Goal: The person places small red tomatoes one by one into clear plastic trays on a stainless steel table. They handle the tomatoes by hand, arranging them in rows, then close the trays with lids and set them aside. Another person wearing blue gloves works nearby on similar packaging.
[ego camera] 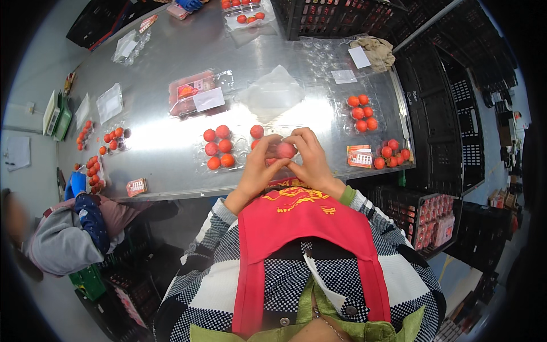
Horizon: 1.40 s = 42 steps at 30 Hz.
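Note:
My left hand [260,164] and my right hand [312,160] curve towards each other over the clear plastic tray at the table's front edge. Between the fingers of both hands is a red tomato [286,150], partly covered by them. Another tomato [257,131] sits in the tray's left column, above my left hand. My hands hide much of that tray. Just left of it, a second clear tray [236,147] holds two columns of tomatoes [224,145]. Beyond my hands lies a translucent white sheet [273,94].
A labelled tomato pack [192,92] lies further back. At right are a tray of tomatoes [361,113], loose tomatoes [391,153] and printed cards [359,156]. Black crates [337,17] stand behind. A person in blue gloves [77,184] works at the left.

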Each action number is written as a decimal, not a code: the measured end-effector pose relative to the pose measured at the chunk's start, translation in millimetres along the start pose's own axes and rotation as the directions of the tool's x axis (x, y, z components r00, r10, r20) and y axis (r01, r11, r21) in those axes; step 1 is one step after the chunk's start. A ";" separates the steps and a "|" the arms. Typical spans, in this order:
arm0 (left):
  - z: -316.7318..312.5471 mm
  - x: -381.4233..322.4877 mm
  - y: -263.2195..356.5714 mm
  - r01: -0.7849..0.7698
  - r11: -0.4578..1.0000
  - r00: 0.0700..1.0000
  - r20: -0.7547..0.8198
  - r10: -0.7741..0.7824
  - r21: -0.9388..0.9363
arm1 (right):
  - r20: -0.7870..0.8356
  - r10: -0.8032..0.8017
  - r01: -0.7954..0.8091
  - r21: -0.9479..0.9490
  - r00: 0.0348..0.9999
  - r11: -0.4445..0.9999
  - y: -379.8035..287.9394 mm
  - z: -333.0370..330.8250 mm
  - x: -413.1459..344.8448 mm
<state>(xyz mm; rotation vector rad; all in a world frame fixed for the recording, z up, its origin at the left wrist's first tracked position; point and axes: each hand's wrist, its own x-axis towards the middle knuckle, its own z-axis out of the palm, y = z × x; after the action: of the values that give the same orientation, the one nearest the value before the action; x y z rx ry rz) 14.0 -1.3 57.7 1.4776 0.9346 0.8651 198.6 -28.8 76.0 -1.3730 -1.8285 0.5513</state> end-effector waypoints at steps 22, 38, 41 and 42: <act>-66.7 7.8 -85.7 -0.012 0.449 0.944 -0.138 0.301 0.894 | 0.325 0.011 0.115 -0.365 0.946 0.924 51.8 51.3 23.7; -36.7 9.5 -34.1 0.138 0.982 0.965 -0.205 -0.162 -0.128 | 0.500 0.394 -0.636 0.602 0.772 0.483 43.8 8.7 24.2; -26.5 10.8 -14.6 0.226 0.930 0.973 0.019 -0.231 -0.290 | 0.407 0.349 -0.532 0.714 0.844 0.455 30.7 -3.4 9.8; -22.7 11.7 -7.5 0.262 0.911 0.965 0.065 -0.254 -0.319 | 0.390 0.357 -0.523 0.714 0.849 0.465 27.2 -4.6 6.7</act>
<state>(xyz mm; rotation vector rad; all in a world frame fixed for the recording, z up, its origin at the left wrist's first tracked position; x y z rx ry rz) -2.3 19.2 52.7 1.0504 0.8979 0.7629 217.9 -14.1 61.2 -1.1192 -1.0150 1.6225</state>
